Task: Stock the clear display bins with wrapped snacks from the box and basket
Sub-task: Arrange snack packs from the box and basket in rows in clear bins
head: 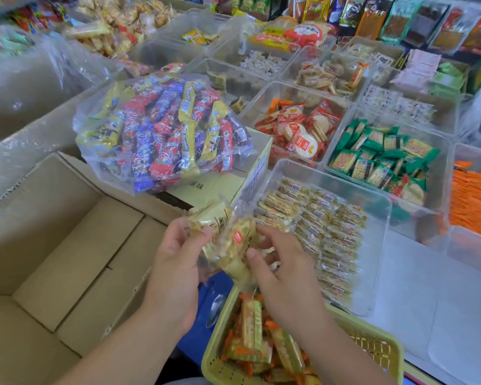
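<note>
Shop counter all around me, packed with clear bins of wrapped sweets and crackers. Both of my hands meet at the near edge of it, over the gap between the open cardboard box [67, 232] on my left and the yellow basket [372, 348] at the near right corner. My left hand [175, 262] curls its fingers round a handful of pale yellow wrapped snacks [225, 240], and my right hand [286, 273] pinches the same handful from the other side, thumb on top. The snacks are held up just beside the near clear bin [382, 245], which already has rows of similar packets lined up inside. The basket holds more packets in gold and orange wrappers. Beyond my hands, a clear bag of mixed bars [161, 129] lies on a closed carton.
</note>
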